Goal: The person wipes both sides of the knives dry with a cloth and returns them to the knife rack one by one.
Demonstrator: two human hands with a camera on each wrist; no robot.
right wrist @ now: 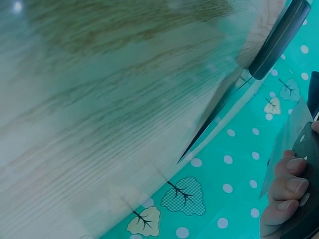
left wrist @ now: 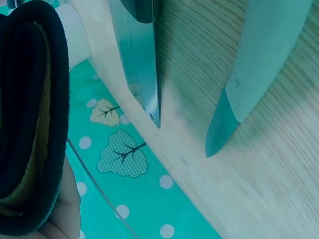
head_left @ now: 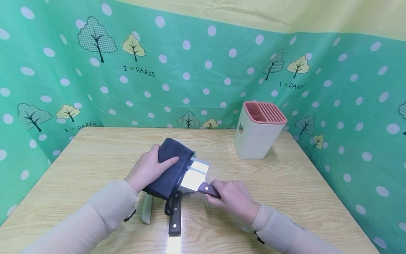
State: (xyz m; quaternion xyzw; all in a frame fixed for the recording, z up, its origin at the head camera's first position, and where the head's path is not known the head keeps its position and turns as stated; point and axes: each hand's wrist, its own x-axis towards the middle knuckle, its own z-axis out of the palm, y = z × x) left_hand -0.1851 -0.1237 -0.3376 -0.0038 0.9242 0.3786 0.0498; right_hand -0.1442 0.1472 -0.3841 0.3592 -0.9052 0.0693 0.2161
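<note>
My left hand (head_left: 147,169) grips a folded dark blue cloth (head_left: 172,176) with a hanging loop, thumb on top. In the left wrist view, thick layers of the cloth (left wrist: 55,114) show. My right hand (head_left: 233,197) holds a cleaver (head_left: 193,178) by its dark riveted handle, blade pointing up and left, its far part covered by the cloth. Below them a dark-handled knife (head_left: 175,218) lies on the table, its blade mostly hidden in the head view. Left of it lies a pale-handled knife (head_left: 147,210). In the right wrist view my fingers (right wrist: 291,186) curl round the cleaver handle.
A white knife block (head_left: 257,141) with a pink slotted top stands at the back right of the wooden table (head_left: 111,148). A green dotted curtain (head_left: 196,63) with printed trees surrounds the table at the back and sides.
</note>
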